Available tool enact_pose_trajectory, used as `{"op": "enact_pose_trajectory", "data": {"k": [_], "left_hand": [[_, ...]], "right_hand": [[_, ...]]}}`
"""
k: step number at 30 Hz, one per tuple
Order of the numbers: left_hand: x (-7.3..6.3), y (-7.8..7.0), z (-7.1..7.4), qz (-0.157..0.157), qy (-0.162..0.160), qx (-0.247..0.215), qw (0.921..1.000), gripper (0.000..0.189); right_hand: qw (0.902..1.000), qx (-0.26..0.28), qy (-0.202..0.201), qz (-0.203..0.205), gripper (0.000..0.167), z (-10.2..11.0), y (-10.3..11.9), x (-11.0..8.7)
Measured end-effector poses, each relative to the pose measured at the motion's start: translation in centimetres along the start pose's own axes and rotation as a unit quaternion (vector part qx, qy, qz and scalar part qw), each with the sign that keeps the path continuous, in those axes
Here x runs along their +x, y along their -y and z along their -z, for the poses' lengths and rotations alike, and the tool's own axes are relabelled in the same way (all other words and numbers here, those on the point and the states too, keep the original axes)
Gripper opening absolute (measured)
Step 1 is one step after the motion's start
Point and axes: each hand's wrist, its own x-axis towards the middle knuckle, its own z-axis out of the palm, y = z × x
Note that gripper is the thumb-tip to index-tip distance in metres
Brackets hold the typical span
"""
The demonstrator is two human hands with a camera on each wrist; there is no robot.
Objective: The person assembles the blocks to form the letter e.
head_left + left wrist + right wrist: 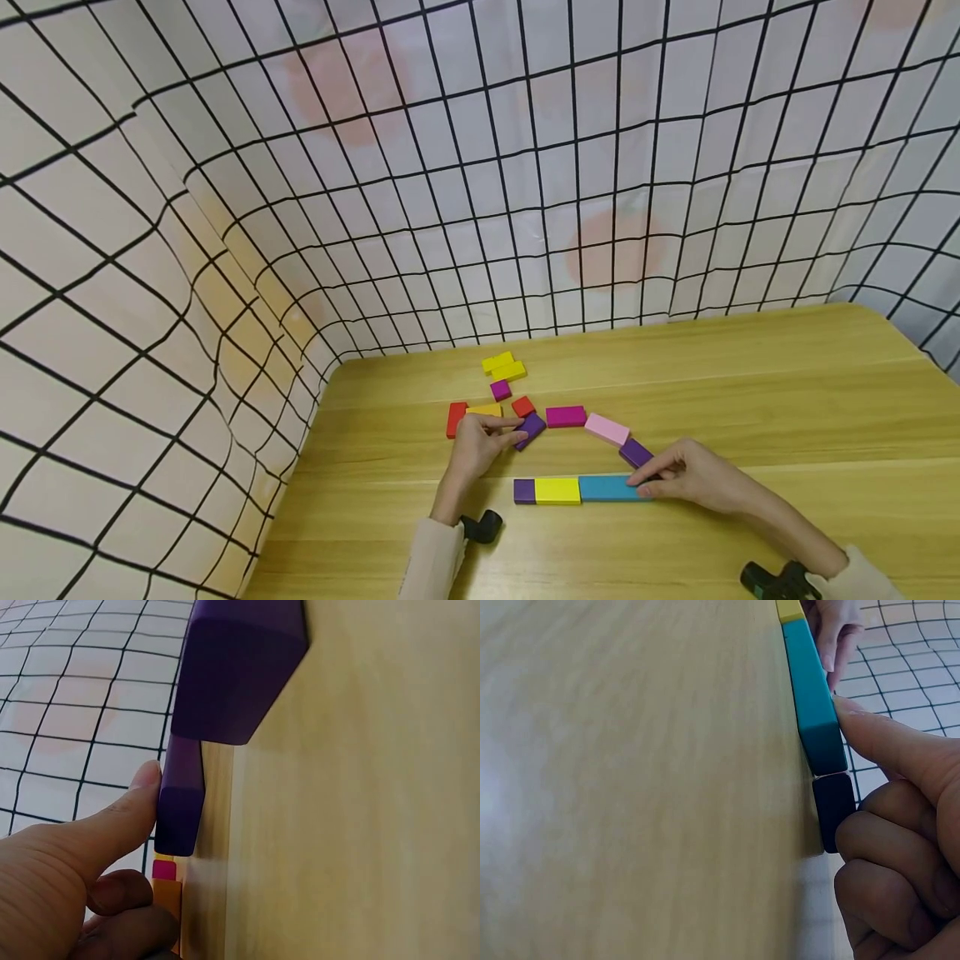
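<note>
My left hand (476,446) pinches a tilted purple block (530,431) between thumb and forefinger; in the left wrist view its thumb lies against that block (180,799). My right hand (697,479) has its thumb and forefinger on the right end of a long blue block (607,488). A dark block (834,814) meets the blue block's end beside my curled right fingers; in the head view the hand hides it. A straight row runs from a small purple block (524,492) through a yellow block (557,491) to the blue one.
An arc of magenta (566,417), pink (607,429) and purple blocks (636,454) curves above the row. Around my left hand lie red (457,419), orange (483,410) and small red blocks (522,406). Farther back are a magenta block (500,390) and yellow blocks (508,371). Gridded cloth (525,208) borders the table.
</note>
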Motion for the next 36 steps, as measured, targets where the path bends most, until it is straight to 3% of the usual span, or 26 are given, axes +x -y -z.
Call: {"op": "enact_pose_trajectory", "data": {"k": [8, 18, 23, 32, 36], "left_hand": [[0.1, 0.2, 0.9, -0.017, 0.008, -0.034, 0.9992, 0.019], [0.3, 0.5, 4.5, -0.005, -0.054, -0.026, 0.9982, 0.025], [0.3, 0.8, 5.8, 0.007, -0.059, -0.011, 0.9982, 0.026], [0.6, 1.4, 5.8, -0.013, -0.034, 0.043, 0.9984, 0.023], [0.9, 1.5, 5.6, -0.010, -0.024, 0.046, 0.9986, 0.023]], "right_hand": [[0.9999, -0.008, -0.005, 0.004, 0.017, 0.0, 0.0, 0.0], [1.0000, -0.005, -0.002, -0.005, 0.017, 0.1, 0.2, 0.0], [0.9998, -0.008, -0.006, -0.015, 0.017, 0.2, 0.4, 0.1], [0.9999, -0.006, -0.006, -0.009, 0.017, 0.0, 0.2, -0.1], [0.9999, -0.011, -0.008, -0.011, 0.017, 0.0, 0.1, 0.0]]}}
